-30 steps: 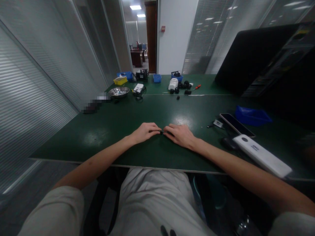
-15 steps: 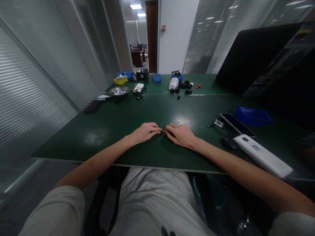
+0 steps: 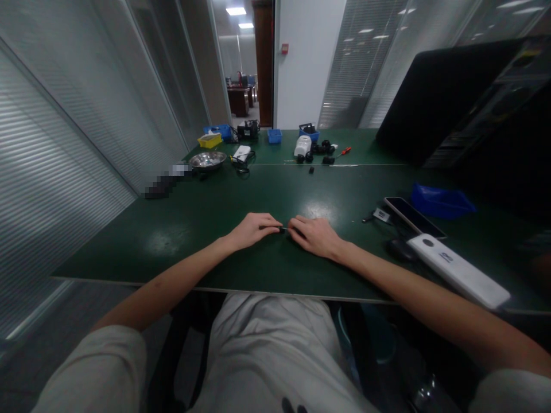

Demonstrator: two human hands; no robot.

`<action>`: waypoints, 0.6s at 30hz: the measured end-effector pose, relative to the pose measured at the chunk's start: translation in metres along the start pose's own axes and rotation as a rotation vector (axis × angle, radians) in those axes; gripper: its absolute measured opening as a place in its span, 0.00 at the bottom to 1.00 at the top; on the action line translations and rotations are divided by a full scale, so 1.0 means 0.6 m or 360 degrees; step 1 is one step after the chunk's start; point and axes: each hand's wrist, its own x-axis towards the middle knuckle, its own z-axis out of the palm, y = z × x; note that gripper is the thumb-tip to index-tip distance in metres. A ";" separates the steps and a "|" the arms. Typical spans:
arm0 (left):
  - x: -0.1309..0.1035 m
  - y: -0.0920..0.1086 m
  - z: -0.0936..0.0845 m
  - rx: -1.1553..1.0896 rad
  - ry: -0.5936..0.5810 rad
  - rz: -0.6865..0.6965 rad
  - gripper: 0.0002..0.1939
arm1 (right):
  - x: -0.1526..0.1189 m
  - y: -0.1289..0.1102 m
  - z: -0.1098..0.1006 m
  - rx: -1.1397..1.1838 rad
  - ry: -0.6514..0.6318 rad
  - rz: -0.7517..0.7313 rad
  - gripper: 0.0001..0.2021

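Observation:
My left hand (image 3: 255,229) rests low over the green table (image 3: 241,269), thumb and fingers pinched on a small black piece (image 3: 282,230). From the right, my right hand (image 3: 315,236) comes close to it with curled fingers. A thin, light-coloured shaft (image 3: 286,229) runs from the black piece to my right fingertips. The far end of that shaft is hidden inside my right hand, so its kind cannot be made out. The two hands are a small gap apart.
Right of my hands are a phone (image 3: 414,217), a long white device (image 3: 458,269), a black mouse (image 3: 400,250) and a blue tray (image 3: 442,202). Farther back stand a metal bowl (image 3: 208,161), a white device (image 3: 303,145), a screwdriver (image 3: 345,152) and a yellow bin (image 3: 209,140).
The black piece and the fingers around it have shifted very slightly. Both hands otherwise keep their places and their grips; the whole view has moved a little.

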 end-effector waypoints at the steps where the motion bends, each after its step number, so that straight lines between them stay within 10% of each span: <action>1: 0.000 0.000 0.000 -0.0017 0.0007 -0.0007 0.15 | 0.000 0.001 0.000 0.0006 0.0002 0.0003 0.18; 18: 0.004 0.007 0.016 -0.0113 0.0104 -0.0056 0.12 | 0.003 -0.005 -0.001 0.0012 -0.0038 -0.0043 0.19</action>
